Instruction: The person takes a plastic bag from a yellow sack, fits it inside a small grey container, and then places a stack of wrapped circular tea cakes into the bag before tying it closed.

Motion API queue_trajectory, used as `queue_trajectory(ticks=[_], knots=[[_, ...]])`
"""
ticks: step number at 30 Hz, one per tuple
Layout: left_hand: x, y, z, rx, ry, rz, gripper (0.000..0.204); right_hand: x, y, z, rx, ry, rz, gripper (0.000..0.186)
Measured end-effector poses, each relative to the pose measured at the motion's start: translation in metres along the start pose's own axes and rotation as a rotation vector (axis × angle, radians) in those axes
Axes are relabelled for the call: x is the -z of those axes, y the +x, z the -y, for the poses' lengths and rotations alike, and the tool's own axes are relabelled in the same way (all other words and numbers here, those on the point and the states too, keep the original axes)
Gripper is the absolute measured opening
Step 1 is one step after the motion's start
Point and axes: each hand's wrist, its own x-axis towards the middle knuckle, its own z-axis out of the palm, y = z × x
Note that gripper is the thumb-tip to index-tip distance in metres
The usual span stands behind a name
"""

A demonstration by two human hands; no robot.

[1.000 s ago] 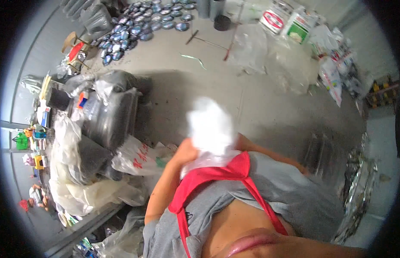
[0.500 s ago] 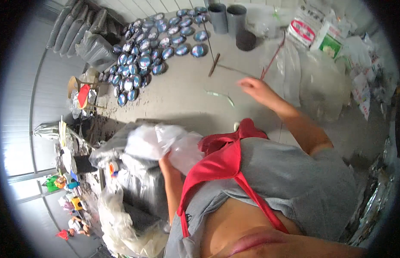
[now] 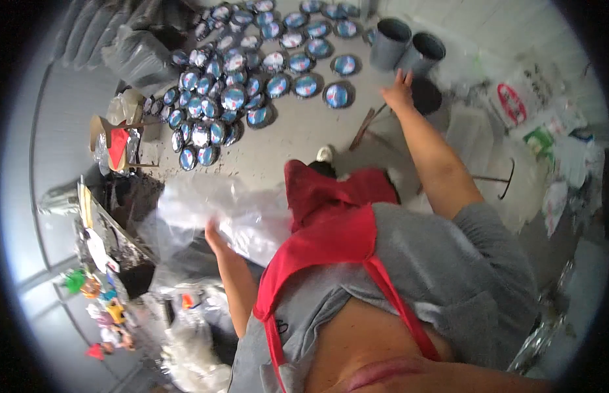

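My left hand [image 3: 214, 237], smeared by motion, is closed on a large clear plastic bag [image 3: 252, 213] that spreads in front of my red apron. My right arm stretches far forward. The right hand [image 3: 399, 93] has its fingers apart and holds nothing that I can see. Beside its fingertips stand two dark grey cylindrical buckets [image 3: 391, 42]; whether they touch cannot be told. A round black piece [image 3: 427, 96] lies just right of this hand. Under its left side is a brown wooden bar [image 3: 362, 130] with a thin rod.
Many round, shiny blue-and-black packages [image 3: 233, 98] cover the floor at the far left. Stuffed grey sacks [image 3: 141, 59] are piled behind them. A wooden chair [image 3: 101, 134] with red cloth stands left. White printed bags [image 3: 514, 101] and a hooked rod [image 3: 508, 180] lie right.
My right hand has moved forward to the buckets, its fingers spreading. My left hand has shifted left with the plastic bag, which now spreads wider. The whole view has shifted, and a white shoe shows.
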Motion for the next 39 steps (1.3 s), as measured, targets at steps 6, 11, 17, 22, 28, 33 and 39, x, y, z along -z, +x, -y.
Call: queue_trajectory(ticks=[6,11,17,22,28,33,39], knots=[[-0.159,0.069,-0.113,0.104,0.268,0.383,0.062,-0.025,-0.028,-0.016,0.142,0.032,-0.074,0.074],[-0.232,0.156,-0.172,0.058,0.224,0.385,0.061,0.036,-0.039,0.019,-0.033,0.086,0.03,0.071],[-0.204,0.262,-0.236,0.025,0.17,0.195,0.07,0.036,-0.089,-0.105,-0.32,-0.209,-0.027,0.065],[-0.268,0.269,-0.167,0.097,0.056,0.137,0.075,0.111,-0.127,-0.247,-0.525,-0.234,0.004,0.073],[-0.43,0.271,0.008,0.397,0.121,0.395,0.063,0.11,-0.059,-0.255,-0.572,-0.512,-0.257,0.061],[-0.517,0.196,0.126,0.485,0.215,0.426,0.062,0.058,0.125,-0.168,0.476,0.141,0.023,0.041],[-0.521,0.193,0.275,0.863,0.505,0.202,0.066,-0.21,0.274,-0.36,-0.1,0.177,0.209,0.045]])
